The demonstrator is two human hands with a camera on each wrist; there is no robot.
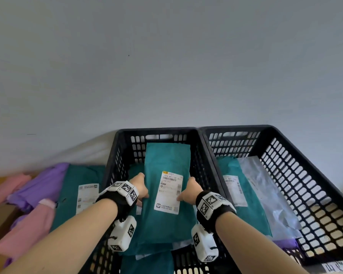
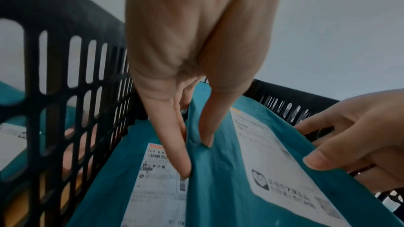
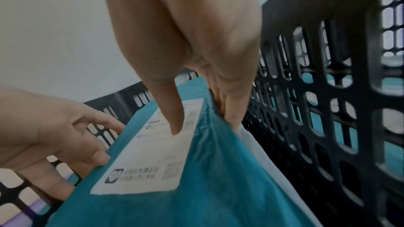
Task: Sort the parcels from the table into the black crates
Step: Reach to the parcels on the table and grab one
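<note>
A teal parcel (image 1: 166, 220) with a white label lies lengthwise inside the left black crate (image 1: 156, 131). My left hand (image 1: 142, 187) pinches the parcel's left edge, thumb on top and fingers under it; the left wrist view shows this grip on the parcel (image 2: 220, 184). My right hand (image 1: 189, 189) grips the right edge, thumb on the label (image 3: 153, 153), fingers below. Under it lies another teal parcel with a label (image 2: 157, 187). The right black crate (image 1: 297, 155) holds a teal parcel (image 1: 244, 196) and a clear bag (image 1: 265, 190).
Left of the crates, on the table, lie a teal parcel (image 1: 77, 194), purple parcels (image 1: 42, 184) and pink parcels (image 1: 26, 232). A purple parcel (image 1: 285, 244) shows in the right crate's near corner. A plain wall stands right behind the crates.
</note>
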